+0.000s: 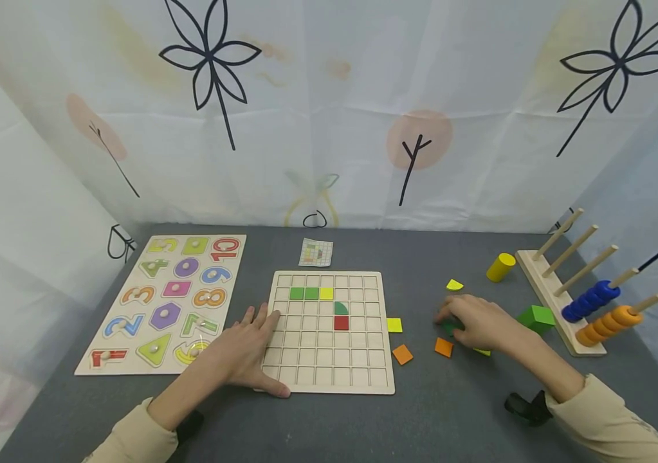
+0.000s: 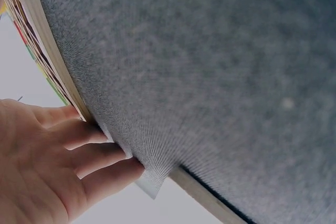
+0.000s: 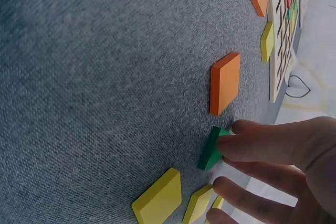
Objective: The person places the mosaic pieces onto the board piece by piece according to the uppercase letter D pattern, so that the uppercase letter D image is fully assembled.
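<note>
Green and small, a flat tile (image 3: 210, 149) lies on the grey felt table (image 1: 456, 411) under the fingertips of the right hand (image 1: 479, 321), right of centre in the head view. In the right wrist view one fingertip (image 3: 239, 128) touches the tile's upper edge and lifts it onto its side; whether the thumb also bears on it cannot be told. The fingers are bent over the tile rather than wrapped round it.

The left hand (image 1: 244, 350) lies flat with fingers spread and straight at lower centre, its fingertips (image 2: 123, 169) on the left edge of the wooden grid board (image 1: 331, 379), thumb along the board's lower edge. It holds nothing.

Just beside the right hand, toward the board, lies an orange square tile (image 1: 444, 347); a second orange tile (image 1: 402, 354) lies near the board's lower right corner, and a yellow square tile (image 1: 395, 325) sits just off the board's right edge. Two more yellow tiles (image 3: 157, 204) lie below the green one in the right wrist view. On the board's grid sit two green squares, a yellow square, a green quarter-round and a red square (image 1: 341, 323).

Further right stand a green cube (image 1: 536, 317), a yellow cylinder (image 1: 500, 267) and a peg rack (image 1: 554, 302) with blue and orange rings. At the left lies a number puzzle (image 1: 166, 302); above the board, a small pattern card (image 1: 316, 252).
</note>
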{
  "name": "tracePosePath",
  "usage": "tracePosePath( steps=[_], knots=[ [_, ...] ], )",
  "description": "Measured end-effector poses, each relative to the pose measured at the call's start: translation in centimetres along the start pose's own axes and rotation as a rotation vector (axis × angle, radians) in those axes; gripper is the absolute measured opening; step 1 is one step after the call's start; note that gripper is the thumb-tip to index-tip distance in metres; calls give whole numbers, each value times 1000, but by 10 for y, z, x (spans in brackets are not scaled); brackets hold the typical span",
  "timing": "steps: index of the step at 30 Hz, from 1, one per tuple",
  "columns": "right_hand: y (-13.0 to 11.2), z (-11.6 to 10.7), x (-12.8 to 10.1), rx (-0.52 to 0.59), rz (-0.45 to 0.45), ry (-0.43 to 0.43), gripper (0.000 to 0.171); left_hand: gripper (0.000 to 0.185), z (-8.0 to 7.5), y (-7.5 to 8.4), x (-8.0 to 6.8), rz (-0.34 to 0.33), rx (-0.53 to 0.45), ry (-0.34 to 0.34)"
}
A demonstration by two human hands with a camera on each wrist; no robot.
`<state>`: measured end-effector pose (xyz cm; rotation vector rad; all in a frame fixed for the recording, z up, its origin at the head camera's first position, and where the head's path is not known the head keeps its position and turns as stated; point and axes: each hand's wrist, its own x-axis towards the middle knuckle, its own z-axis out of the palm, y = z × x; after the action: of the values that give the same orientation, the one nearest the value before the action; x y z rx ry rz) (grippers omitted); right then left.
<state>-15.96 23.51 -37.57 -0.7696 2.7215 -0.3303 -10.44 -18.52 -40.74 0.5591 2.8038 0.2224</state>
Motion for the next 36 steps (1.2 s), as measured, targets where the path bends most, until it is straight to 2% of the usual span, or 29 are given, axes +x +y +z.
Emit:
tracePosePath(
  steps=[10, 14, 19, 24, 29, 33, 36],
  knots=[
    [5, 0, -2, -13, -47, -45, 41, 140, 3, -1, 1, 0, -5, -3],
    [8, 4, 0, 22, -99, -25, 30, 140, 2, 0, 0, -8, -5, -7],
    [10, 11, 3, 67, -158, 84, 15, 141, 0, 1, -1, -9, -10, -10],
    [4, 19, 8, 83, -96, 173, 6, 141, 0, 2, -1, -4, -2, -9],
    [-6, 23, 13, 113, -15, 221, 7, 141, 1, 1, 0, 0, -1, -6],
    [-11, 21, 13, 170, -3, 180, 13, 141, 2, 0, 1, -5, -2, -6],
    [-11, 18, 12, 178, -31, 126, 18, 141, 3, -1, 1, -10, -2, -4]
  ],
)
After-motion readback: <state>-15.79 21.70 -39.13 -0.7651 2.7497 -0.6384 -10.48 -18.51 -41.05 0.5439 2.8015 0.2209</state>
